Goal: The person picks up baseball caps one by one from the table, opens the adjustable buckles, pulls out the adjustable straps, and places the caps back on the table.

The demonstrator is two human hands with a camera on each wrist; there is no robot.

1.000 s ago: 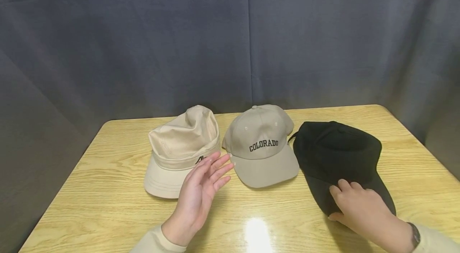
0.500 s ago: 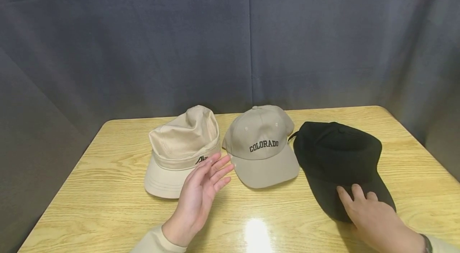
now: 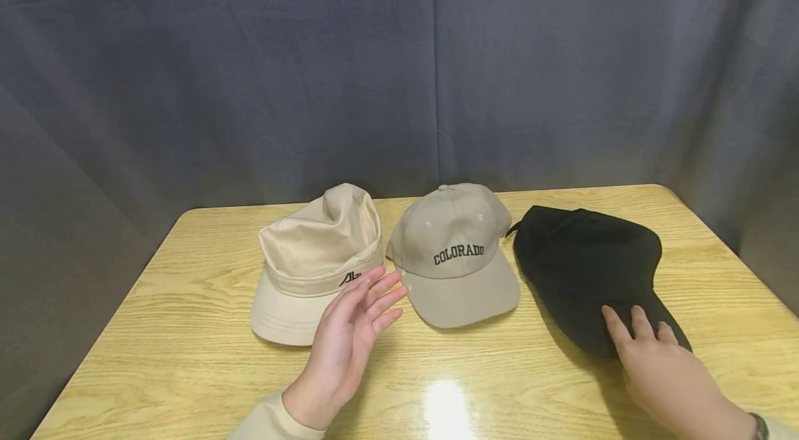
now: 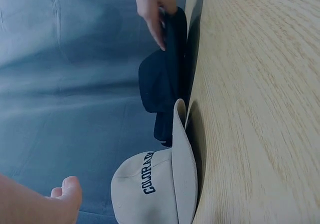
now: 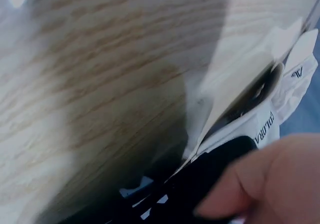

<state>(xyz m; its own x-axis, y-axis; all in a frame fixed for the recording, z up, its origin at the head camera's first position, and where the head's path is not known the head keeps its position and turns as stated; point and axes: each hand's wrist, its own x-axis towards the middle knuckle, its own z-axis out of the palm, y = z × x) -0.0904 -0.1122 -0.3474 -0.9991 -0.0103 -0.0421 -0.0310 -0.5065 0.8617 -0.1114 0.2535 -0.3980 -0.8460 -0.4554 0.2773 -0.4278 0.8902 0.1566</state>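
At the right of the head view lies a black cap (image 3: 587, 259). My right hand (image 3: 671, 377) grips its brim, fingers spread on top; the left wrist view shows the brim (image 4: 176, 33) raised off the table. The thumb (image 5: 230, 194) appears against black fabric in the right wrist view. My left hand (image 3: 343, 350) is held with fingers extended and palm turned inward, holding nothing. It partly hides the brim and lettering of a cream cap (image 3: 318, 246). Between the hands sits a taupe cap (image 3: 462, 294) marked COLORADO, its brim toward me.
The three caps stand in a row on a light wood-grain table (image 3: 187, 370). A dark grey curtain (image 3: 281, 79) hangs behind the table and along both sides. A bright reflection shows on the tabletop near the front.
My right hand has shifted its hold on the black cap's brim, moving right. The black cap's brim has risen and the cap has tilted. The left hand and the other caps have stayed put.
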